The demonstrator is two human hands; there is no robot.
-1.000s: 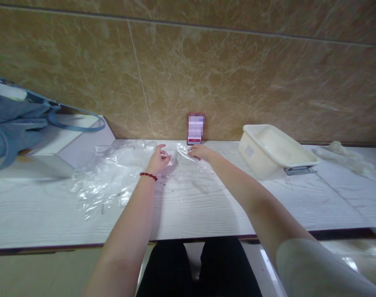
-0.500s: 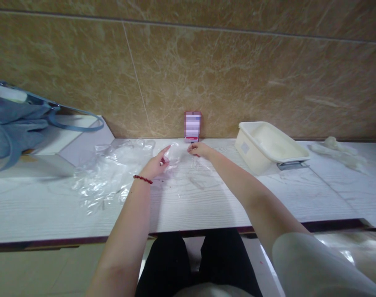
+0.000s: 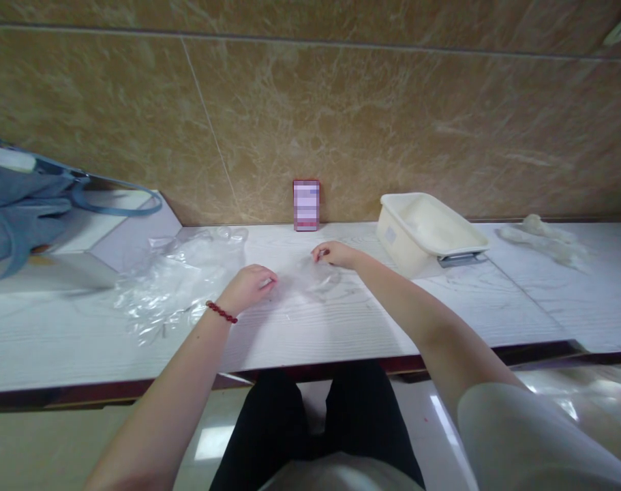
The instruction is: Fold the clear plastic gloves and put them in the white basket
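A clear, thin plastic bag (image 3: 310, 281) stretches between my two hands, just above the white wood-grain table; its outline is hard to make out. My left hand (image 3: 249, 285), with a red bead bracelet (image 3: 221, 311) on the wrist, pinches the bag's left end. At the other end, my right hand (image 3: 337, 254) has thumb and fingers closed on the bag's upper right edge. Left of my left hand lies a crumpled heap of clear plastic bags (image 3: 182, 269). A phone (image 3: 307, 206) leans on the wall behind my hands, its screen blurred.
A cream plastic tub (image 3: 399, 239) with a grey clip handle stands at right. Beyond it lies a crumpled whitish plastic piece (image 3: 545, 239). At far left, a blue bag (image 3: 28, 211) rests on a white box (image 3: 131, 239). Brown marble wall (image 3: 341, 123) closes off the back.
My left hand has drawn down and left, toward me, and its fingers have closed. The right hand has stayed nearly in place. The plastic between them is now spread flatter, and the view has shifted slightly.
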